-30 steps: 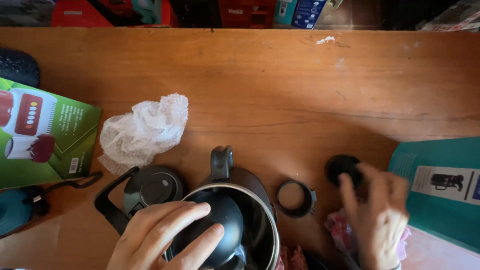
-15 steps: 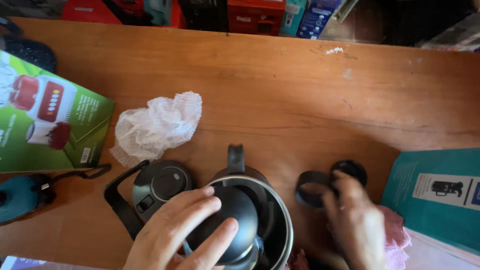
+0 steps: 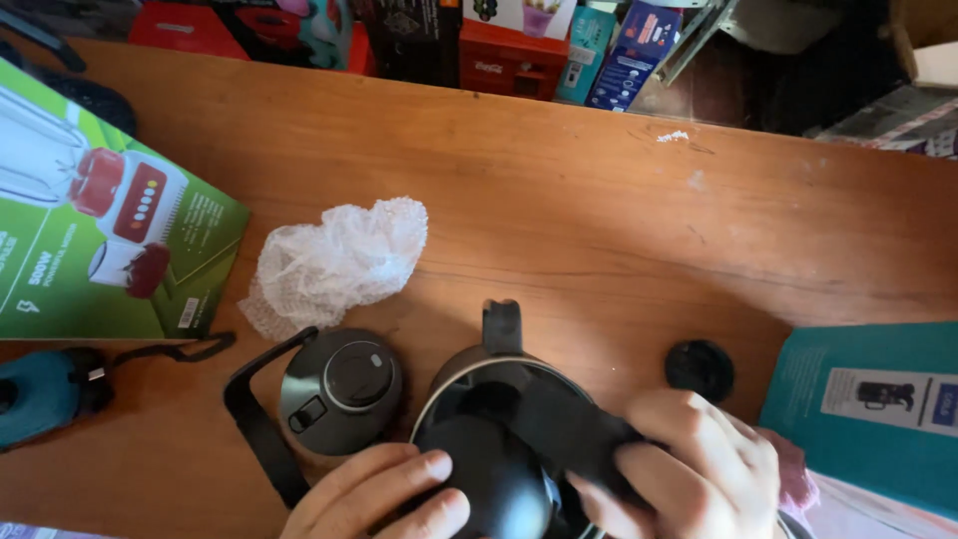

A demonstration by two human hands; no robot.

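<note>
**Two hands on a dark pot at the near edge of a wooden table**

A worn wooden table (image 3: 599,220) fills the view, with a row of coloured boxes (image 3: 479,40) along its far edge. At the near edge both hands meet over a dark round pot (image 3: 499,439) with a metal rim and a stubby handle pointing away from the person.

The left hand (image 3: 384,494) lies on the pot's glossy black dome, fingers (image 3: 399,474) stretched out and close together, flat on the surface rather than gripping. The right hand (image 3: 689,469) is curled, its fingers (image 3: 639,464) pinching a black ring-like part (image 3: 574,434) that rests across the pot's top; how tightly they close cannot be told.

Just left of the pot stands a grey round lid (image 3: 339,384) with a knob, a black strap (image 3: 254,419) looping round its left side. Right of the pot, a small black cap (image 3: 699,369) lies on the wood, close to the right hand but apart from it. Behind the lid sits a crumpled white mesh wrap (image 3: 334,260).

Farther out, a green product box (image 3: 100,240) covers the left side, a teal object (image 3: 40,394) lies below it, and a teal box (image 3: 873,409) closes off the right. The broad middle and far right of the table are bare wood
</note>
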